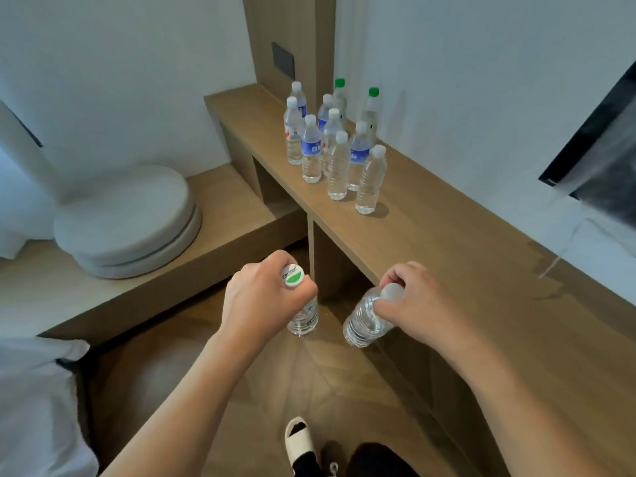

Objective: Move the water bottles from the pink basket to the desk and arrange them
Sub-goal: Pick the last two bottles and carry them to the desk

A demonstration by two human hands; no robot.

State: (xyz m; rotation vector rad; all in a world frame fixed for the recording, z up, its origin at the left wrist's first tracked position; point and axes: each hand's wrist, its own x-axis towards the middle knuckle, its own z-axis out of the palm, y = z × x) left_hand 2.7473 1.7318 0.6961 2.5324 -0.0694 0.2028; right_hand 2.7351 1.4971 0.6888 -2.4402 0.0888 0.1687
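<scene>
Left grip (265, 297) curled tight round the neck of a green-label bottle (304, 318), fingers wrapped just under its white-and-green cap (293, 276). Bottle hanging upright, well above the floor (241, 390). Right grip (413, 301) pinching a plain bottle (363, 321) at the neck, fingers closed beside its white cap (392, 291); body tilted, base swung down and toward the left. Both bottles held in the air in front of the bench (447, 242), close to its front edge, neither touching it. The two bottles near each other but apart.

Farther along the bench, by the wall corner, a cluster of ten bottles (337, 142) standing upright, close together in rough rows. Two at the back with green caps, the rest with white caps; several with blue labels, one at the left with a red mark, the nearest ones plain. Nearest of the cluster (370, 182) well apart from both grips.

Left of the bench, a lower wooden ledge (213, 235) carrying a stack of two round grey cushions (130, 222). Dark wall plate (283, 60) on the wooden panel above the cluster. Dark screen (599, 160) at the right edge. Pale slipper (300, 438) on the floor at the bottom. White bedding (38, 404) at lower left.
</scene>
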